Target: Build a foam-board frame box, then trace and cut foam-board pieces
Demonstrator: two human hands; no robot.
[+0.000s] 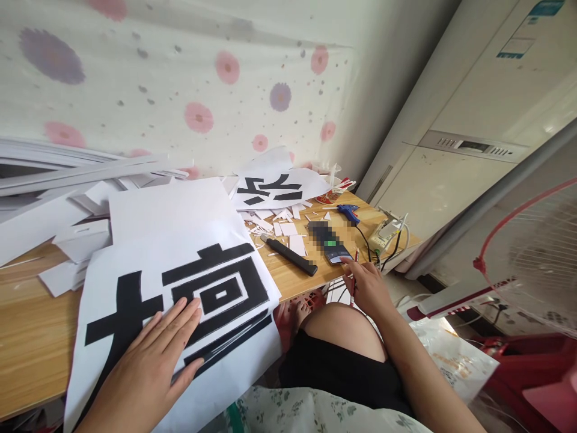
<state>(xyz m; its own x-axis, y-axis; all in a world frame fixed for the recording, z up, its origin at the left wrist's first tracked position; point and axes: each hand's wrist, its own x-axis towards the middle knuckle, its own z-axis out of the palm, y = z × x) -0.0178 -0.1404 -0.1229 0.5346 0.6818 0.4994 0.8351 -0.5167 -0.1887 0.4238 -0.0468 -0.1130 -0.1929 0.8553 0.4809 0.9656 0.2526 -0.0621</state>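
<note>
clock directions: twelve is straight ahead. the step in hand is judged to be a fingertip operation on the dark rectangular phone (pixel 332 245) while the large white paper sheet with a bold black character (pixel 232 294) is steadied. for good execution, one fingertip alone should meet the screen, the slim red-and-white pencil (pixel 354 282) should be kept tilted clear of the glass, and palm pressure on the sheet should be even so that it neither creases nor slides. the black-handled cutter (pixel 291 255), at nine to ten o'clock of the right hand (pixel 367 282), should be given clearance.

pose: the left hand (pixel 162 355) is flat on the sheet, palm down, fingers extended toward one o'clock, thumb spread toward two; it grasps nothing. the right hand grips the pencil, its index finger reaching toward ten o'clock to the phone's near end; firm contact cannot be confirmed.

location: the phone lies on the light wood-grain counter (pixel 36 313), at ten to eleven o'clock of the right hand. the sheet lies beneath the left hand and overhangs the counter's near edge.
</note>
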